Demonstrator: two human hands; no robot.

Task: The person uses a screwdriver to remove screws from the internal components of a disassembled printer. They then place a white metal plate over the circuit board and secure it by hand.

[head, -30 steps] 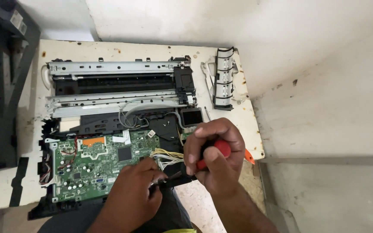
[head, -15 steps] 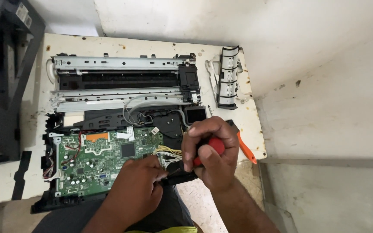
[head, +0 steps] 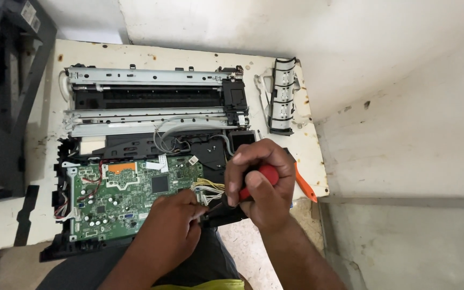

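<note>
Two hands of ours work at the near right corner of the green circuit board, which we take as our landmark. Our right hand is clamped around the red handle of a screwdriver, just right of the board, its dark shaft angling down toward the board's right edge. Our left hand rests at the board's near right corner, fingers drawn together and pinching at a dark part beside the bundle of yellow and white wires that leaves the board's right edge; we cannot tell exactly what the fingertips grip.

The board sits in the black base of an opened printer on the white bench. Beyond the board lie the printer's metal rails and the black carriage. Far right of the board, a black and white roller strip lies on the bench. An orange tool lies right of the board, partly behind our right hand. Left of the board stands a dark grey casing.
</note>
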